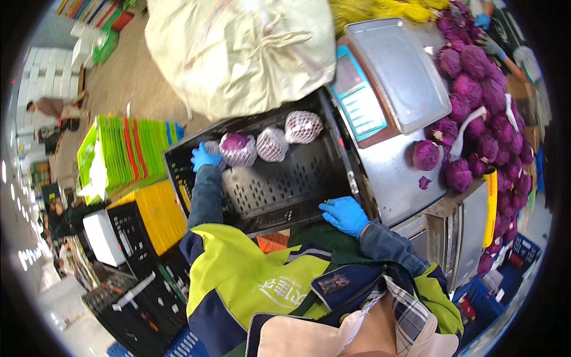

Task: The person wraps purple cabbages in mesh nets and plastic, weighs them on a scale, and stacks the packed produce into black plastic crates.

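Observation:
Before me is a black plastic crate (285, 214) with a slotted floor. Along its far side sit red cabbages in white foam net sleeves: one cabbage (237, 149) with a bare purple top, a middle cabbage (272, 144) and a right-hand cabbage (304, 127). My left hand (205, 157), in a blue glove, is closed around the leftmost netted cabbage (216, 151) in the crate's left corner, covering part of it. Gloved likewise, my right hand (345, 216) lies on the crate's near right rim with its fingers spread and nothing in them.
A large white woven sack (241, 58) overhangs the crate's far edge. To the right stand a weighing scale (399, 76) and a heap of bare red cabbages (473, 98) on a metal table (392, 178). Stacked green crates (129, 149) rise at left. A co-worker's gloved hands (490, 44) reach the heap.

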Available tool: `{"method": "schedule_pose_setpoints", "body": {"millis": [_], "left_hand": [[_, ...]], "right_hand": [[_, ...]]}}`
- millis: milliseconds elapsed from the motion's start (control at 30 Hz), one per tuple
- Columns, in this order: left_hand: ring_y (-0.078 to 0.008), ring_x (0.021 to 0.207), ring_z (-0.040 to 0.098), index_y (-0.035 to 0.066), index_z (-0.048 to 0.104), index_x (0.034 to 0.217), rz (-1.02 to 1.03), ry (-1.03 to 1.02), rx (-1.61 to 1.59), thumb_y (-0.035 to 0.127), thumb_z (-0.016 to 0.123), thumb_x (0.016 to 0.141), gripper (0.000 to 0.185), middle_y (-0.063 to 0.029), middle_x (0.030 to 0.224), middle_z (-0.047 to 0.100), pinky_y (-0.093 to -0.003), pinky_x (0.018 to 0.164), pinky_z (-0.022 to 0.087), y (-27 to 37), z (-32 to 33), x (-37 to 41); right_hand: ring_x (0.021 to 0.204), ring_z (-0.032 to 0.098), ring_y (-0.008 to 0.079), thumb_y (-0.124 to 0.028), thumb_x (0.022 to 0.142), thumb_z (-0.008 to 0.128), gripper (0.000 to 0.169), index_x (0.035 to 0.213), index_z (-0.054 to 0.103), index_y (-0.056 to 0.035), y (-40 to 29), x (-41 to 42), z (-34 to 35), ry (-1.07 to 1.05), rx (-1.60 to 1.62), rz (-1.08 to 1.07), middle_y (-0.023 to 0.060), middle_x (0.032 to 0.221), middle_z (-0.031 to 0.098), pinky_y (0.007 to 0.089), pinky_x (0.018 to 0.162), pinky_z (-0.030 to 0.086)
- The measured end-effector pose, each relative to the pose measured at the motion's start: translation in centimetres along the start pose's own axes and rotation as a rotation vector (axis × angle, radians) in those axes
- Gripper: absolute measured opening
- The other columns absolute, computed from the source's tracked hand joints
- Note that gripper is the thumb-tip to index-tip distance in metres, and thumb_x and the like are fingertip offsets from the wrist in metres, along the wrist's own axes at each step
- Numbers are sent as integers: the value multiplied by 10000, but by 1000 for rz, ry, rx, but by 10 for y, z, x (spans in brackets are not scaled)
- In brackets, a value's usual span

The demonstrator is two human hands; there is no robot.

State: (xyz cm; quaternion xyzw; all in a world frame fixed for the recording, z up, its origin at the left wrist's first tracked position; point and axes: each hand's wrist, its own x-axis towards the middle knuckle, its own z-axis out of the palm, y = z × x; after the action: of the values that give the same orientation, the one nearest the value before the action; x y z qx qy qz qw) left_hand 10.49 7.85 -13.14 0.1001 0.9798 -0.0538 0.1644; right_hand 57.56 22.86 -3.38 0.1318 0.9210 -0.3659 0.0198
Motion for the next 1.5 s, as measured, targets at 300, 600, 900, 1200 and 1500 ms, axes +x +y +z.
{"method": "schedule_pose_setpoints", "body": {"millis": [300,600,900,1200,1500], "left_hand": [[-99,680,592,-8,677,898,970,-75,-822,161,676,847,177,-76,725,658,-274,654,486,175,-206,-122],[-375,883,637,29,688,907,1132,530,260,245,654,731,281,-211,930,669,-428,817,497,352,-294,76],[-324,887,622,53,634,1003,1864,701,-296,24,594,747,261,-140,962,638,-396,781,497,364,-316,-248],[-268,876,603,111,521,1199,2180,-647,-378,52,714,725,516,-118,943,585,-362,794,490,340,-134,-472],[-180,836,617,2,657,938,1461,-1499,-379,202,726,781,263,-121,888,656,-315,782,488,313,26,-527]], "right_hand": [[823,608,310,-259,891,553,297,1083,642,-50,7,-18,15,125,109,13,122,927,647,431,747,483],[847,598,341,-268,926,511,291,1121,639,-93,-1,-44,4,340,242,62,131,959,647,447,759,479],[967,616,303,-334,957,485,351,1217,603,-130,-29,-114,-61,566,532,427,110,1074,645,364,857,484],[830,637,224,-164,888,598,254,1120,625,-66,9,-189,-98,1082,367,670,110,950,654,317,753,498],[911,615,337,-395,772,689,498,1070,599,-6,126,-142,-195,1126,163,692,195,949,618,408,818,487]]}}
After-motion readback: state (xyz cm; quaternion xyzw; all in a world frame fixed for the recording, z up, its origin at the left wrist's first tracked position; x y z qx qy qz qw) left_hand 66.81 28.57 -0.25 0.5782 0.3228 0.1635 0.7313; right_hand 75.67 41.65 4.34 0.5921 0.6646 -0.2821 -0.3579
